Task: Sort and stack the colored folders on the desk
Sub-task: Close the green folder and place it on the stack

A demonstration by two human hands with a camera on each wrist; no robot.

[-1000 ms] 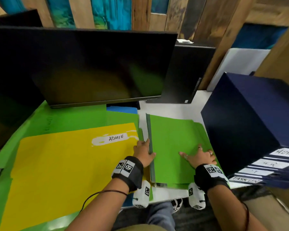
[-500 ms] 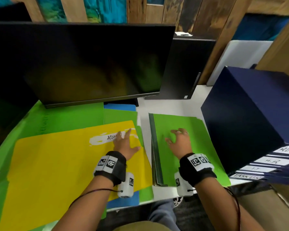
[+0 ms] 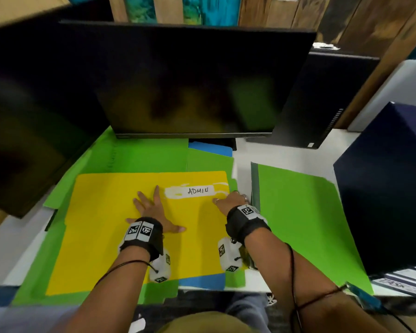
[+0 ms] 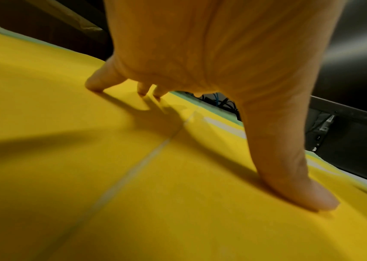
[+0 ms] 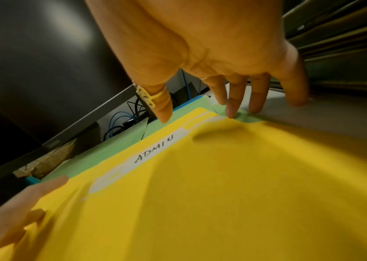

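A yellow folder (image 3: 120, 236) labelled ADMIN lies on top of overlapping green folders (image 3: 139, 157) and a blue folder (image 3: 202, 281) on the left half of the desk. My left hand (image 3: 151, 205) rests flat on the yellow folder with spread fingers (image 4: 301, 187) pressing it. My right hand (image 3: 231, 199) is at the yellow folder's far right corner. Its straight fingertips (image 5: 231, 109) touch the green folder (image 5: 245, 118) that sticks out there. A separate green stack (image 3: 298, 224) lies to the right, and neither hand touches it.
A dark monitor (image 3: 190, 80) overhangs the back of the folders, with a black computer case (image 3: 322, 99) beside it. Navy binders (image 3: 389, 188) with white labels stand at the right edge. A strip of white desk (image 3: 286, 157) shows between the piles.
Both hands have moved left. The left slid from the ADMIN label to the yellow folder's middle. The right left the green stack and now reaches the yellow folder's right corner.
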